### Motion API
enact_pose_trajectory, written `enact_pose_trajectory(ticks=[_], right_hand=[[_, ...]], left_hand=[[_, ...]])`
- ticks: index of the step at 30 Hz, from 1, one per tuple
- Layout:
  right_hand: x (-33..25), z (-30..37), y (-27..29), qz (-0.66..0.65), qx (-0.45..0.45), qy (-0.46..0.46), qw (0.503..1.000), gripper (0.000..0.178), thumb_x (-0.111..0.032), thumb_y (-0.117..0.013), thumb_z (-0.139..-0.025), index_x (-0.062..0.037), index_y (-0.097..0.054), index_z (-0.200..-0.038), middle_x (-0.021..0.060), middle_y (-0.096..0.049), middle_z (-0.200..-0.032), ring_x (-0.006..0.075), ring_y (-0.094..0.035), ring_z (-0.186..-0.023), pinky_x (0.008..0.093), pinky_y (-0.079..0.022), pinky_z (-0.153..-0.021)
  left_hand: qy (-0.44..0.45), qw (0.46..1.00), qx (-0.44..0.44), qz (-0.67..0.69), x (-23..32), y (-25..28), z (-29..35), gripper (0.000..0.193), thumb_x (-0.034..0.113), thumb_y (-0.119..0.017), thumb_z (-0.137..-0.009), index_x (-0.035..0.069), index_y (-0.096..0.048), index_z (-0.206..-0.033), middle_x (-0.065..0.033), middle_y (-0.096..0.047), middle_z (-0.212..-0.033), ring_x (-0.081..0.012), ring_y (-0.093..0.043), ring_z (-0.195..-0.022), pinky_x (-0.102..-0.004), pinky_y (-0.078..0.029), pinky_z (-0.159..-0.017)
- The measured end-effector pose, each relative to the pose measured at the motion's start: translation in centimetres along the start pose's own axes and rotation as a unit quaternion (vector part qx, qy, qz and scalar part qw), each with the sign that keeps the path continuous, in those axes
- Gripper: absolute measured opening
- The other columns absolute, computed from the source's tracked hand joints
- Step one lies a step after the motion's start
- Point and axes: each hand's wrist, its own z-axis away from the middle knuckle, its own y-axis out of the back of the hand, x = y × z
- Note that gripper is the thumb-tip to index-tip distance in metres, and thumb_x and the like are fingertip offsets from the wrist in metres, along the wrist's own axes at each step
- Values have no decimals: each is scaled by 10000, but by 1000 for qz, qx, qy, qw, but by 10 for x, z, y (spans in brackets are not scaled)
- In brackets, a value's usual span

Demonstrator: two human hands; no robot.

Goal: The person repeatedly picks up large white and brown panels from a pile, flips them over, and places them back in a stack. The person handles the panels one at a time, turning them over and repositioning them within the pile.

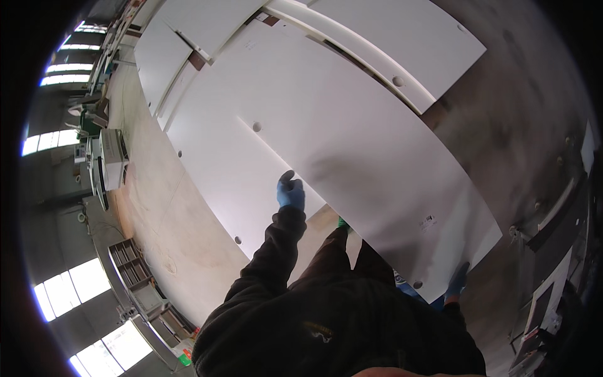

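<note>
A large white panel (377, 151) with a small printed label and round holes near its edges lies over another white panel (220, 182), which shows to its left. My left hand (291, 190), in a blue glove with dark fingers, is closed at the upper panel's left edge. At that panel's near right end my right hand (457, 283), also gloved, grips the edge; some of its fingers are hidden. The upper panel's near end reaches out in front of my legs.
More white panels (408, 38) lie beyond, with narrow gaps between them. On the left are a grey machine (113, 159) and a shelved rack (130, 265) by bright windows. Dark boards and frames (553, 283) stand at the right. Concrete floor (157, 213) runs along the left.
</note>
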Motion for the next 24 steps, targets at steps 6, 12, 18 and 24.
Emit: enact_pose_trajectory(ticks=[6,12,18,24], right_hand=[[-10,-11,-29,72,85,-80,991,585,-339,-542,-1071,-27,-424,-1551,198,-443,-1572,298,-466,-1418,440,-359,-1192],[-11,-22,-47,0,80,-53,995,622,-402,-512,-1071,-27,-415,-1558,181,-443,-1579,294,-461,-1424,426,-368,-1180],[-17,-29,-36,-43,54,-27,997,664,-465,-482,-1070,-28,-406,-1564,165,-442,-1586,290,-457,-1430,412,-377,-1169],[-38,-7,-10,35,54,3,998,731,-542,-456,-1063,-21,-388,-1572,147,-437,-1597,275,-455,-1434,376,-386,-1151]], left_hand=[[110,982,36,150,-56,29,-25,302,87,-641,-955,35,-616,-1251,-93,-638,-798,-234,-665,-735,-414,-632,-712],[232,964,32,126,-29,24,-35,649,569,-693,-936,-26,-599,-1178,-152,-701,-838,-288,-676,-681,-434,-596,-637],[225,967,-67,98,-5,17,-37,499,478,-751,-926,31,-591,-1080,-102,-643,-721,-260,-629,-611,-384,-534,-567],[256,946,-123,155,1,17,-34,378,399,-754,-939,87,-604,-1092,-76,-672,-818,-265,-654,-729,-414,-558,-708]])
